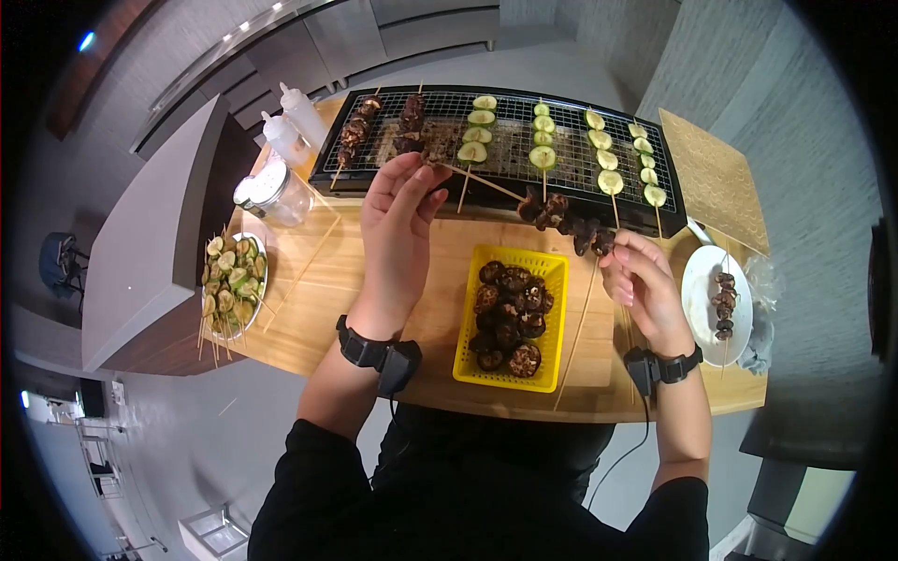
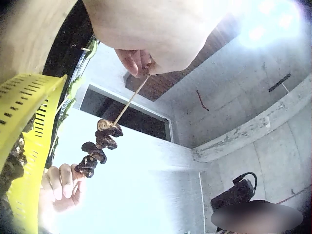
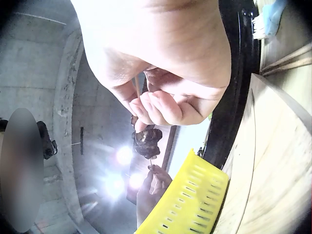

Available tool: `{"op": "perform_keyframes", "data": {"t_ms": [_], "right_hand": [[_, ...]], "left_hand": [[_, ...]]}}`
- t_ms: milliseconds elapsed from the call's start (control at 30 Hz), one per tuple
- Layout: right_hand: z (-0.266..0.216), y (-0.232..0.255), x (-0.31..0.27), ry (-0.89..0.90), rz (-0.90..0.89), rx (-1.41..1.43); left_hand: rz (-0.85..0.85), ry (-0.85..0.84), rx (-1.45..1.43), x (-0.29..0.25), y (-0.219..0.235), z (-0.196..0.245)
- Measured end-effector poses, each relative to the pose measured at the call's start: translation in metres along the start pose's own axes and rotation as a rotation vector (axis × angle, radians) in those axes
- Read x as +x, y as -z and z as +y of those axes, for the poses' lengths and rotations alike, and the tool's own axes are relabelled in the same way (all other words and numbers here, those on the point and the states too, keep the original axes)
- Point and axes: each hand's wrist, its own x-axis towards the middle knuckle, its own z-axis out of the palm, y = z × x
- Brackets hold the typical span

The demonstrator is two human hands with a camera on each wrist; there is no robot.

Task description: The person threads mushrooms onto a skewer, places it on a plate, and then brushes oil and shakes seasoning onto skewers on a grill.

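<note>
A bamboo skewer of dark mushroom pieces is held between both hands over the front of the grill. My left hand pinches the bare stick at its left end, thumb against fingertips. At the other end my right hand grips close against the last mushroom; that end of the stick is hidden in the fingers. The left wrist view shows the threaded mushrooms bunched near the right hand. Below the skewer, a yellow basket holds several loose mushrooms.
On the black grill lie mushroom skewers and zucchini-like slice skewers. At left stand squeeze bottles, a jar and a plate of skewered slices. A white plate at right bears another mushroom skewer.
</note>
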Motion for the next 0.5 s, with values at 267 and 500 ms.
{"op": "perform_keyframes", "data": {"t_ms": [267,500], "right_hand": [[0.0001,0.0013,0.0010,0.006,-0.024,-0.026],[0.0003,0.0006,0.0005,0.008,-0.031,-0.027]], "left_hand": [[-0.019,-0.021,0.013,0.0012,0.0022,-0.0024],[-0.005,-0.033,0.026,0.0006,0.0008,-0.0017]]}}
